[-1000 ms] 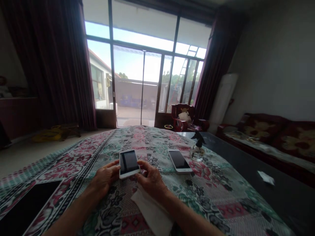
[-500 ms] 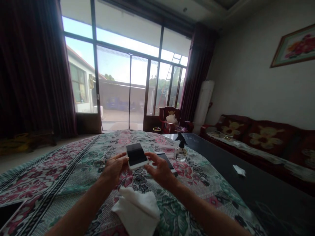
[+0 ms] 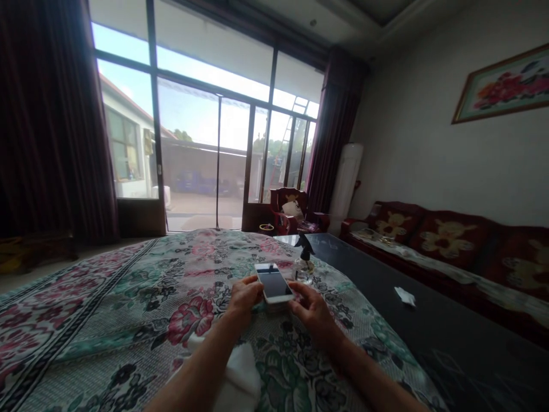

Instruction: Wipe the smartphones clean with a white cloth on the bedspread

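Note:
A white-framed smartphone (image 3: 273, 284) with a dark screen is between my two hands, low over the flowered cloth. My left hand (image 3: 245, 296) grips its left edge, fingers closed. On the opposite edge, my right hand (image 3: 312, 312) has its thumb and fingers against the phone. The second phone seen earlier is hidden, apparently beneath this one; I cannot tell whether the two touch. A folded white cloth (image 3: 243, 369) lies nearer to me, partly covered by my left forearm. Just beyond the phone stands a small clear spray bottle (image 3: 303, 269) with a black top.
The flowered tablecloth (image 3: 128, 326) covers the table. To the right runs a dark glossy surface (image 3: 369, 286) with a crumpled white tissue (image 3: 405, 296) on it. A red wooden sofa (image 3: 454, 240) stands along the right wall, and an armchair (image 3: 288, 209) is near the glass doors.
Both hands have carried the phone to the right and lower, over the spot where the other phone lay. The view has turned slightly right.

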The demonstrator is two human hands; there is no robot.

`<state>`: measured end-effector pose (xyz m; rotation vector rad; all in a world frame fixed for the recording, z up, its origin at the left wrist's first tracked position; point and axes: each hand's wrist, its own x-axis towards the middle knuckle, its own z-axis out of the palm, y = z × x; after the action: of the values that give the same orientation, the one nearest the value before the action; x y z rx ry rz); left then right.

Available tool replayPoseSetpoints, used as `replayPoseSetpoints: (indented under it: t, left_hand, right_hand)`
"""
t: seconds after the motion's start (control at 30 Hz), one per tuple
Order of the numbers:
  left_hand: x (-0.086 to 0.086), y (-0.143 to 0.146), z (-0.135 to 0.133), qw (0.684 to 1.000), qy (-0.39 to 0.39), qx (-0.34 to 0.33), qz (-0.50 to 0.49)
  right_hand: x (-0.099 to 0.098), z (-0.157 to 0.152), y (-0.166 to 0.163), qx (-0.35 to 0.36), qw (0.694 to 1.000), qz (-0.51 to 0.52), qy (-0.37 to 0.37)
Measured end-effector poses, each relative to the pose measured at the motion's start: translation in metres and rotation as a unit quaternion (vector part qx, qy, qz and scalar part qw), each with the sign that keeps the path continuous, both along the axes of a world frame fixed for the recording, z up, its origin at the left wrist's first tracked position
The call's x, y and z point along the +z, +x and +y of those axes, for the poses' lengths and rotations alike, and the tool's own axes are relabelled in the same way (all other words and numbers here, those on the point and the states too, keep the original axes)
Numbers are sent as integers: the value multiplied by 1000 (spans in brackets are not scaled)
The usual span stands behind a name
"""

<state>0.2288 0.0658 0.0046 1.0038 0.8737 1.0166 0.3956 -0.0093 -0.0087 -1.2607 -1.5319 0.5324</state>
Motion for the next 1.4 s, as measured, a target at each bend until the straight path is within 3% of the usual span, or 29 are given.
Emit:
replayPoseSetpoints:
  t: [0.13, 0.43, 0.87, 1.4]
  left_hand:
    - [-4, 5, -1, 1000, 2, 28, -12]
    - [-7, -1, 1, 1000, 11, 13, -2]
    - [-7, -7, 1, 998, 36, -2, 45]
    - [-6, -10, 2, 995, 39, -39, 80]
  right_hand:
    - [0, -2, -2, 5, 1000, 18, -11]
    - [0, -2, -5, 37, 999, 1, -4]
    - [-6, 3, -3, -22, 999, -41, -18]
    - [-7, 2, -4, -20, 998, -59, -1]
